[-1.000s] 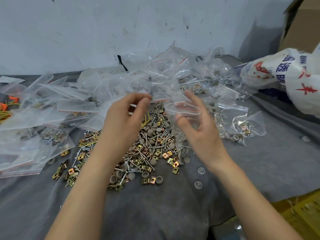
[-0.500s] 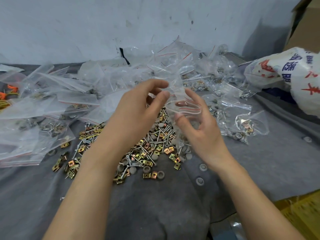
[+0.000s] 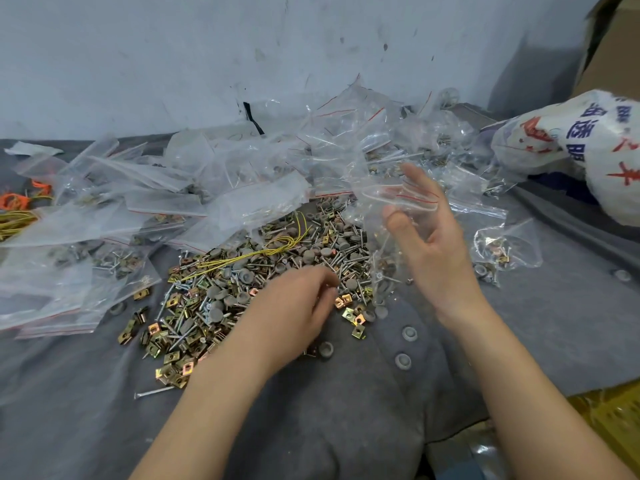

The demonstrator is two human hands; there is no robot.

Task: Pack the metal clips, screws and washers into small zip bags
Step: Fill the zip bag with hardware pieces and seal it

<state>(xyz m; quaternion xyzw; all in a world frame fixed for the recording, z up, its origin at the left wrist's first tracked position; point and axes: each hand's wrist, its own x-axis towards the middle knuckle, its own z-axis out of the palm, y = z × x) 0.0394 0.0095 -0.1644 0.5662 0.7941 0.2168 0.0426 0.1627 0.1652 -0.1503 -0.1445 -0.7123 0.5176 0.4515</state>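
A small clear zip bag with a red seal line (image 3: pixel 391 216) is pinched at its open mouth by the right hand (image 3: pixel 429 244), thumb in front, fingers behind. Left hand (image 3: pixel 298 306) is laid palm-down, fingers curled onto the heap of brass clips, steel screws and grey round washers (image 3: pixel 242 285); whether anything is gripped cannot be told. The held bag hangs over the heap's right edge. A yellow wire (image 3: pixel 263 251) is draped across the heap. Filled clear bags (image 3: pixel 194 188) are piled behind and left of the heap on grey felt (image 3: pixel 346 427). A white printed sack (image 3: pixel 588 147) is seen far right of the heap.
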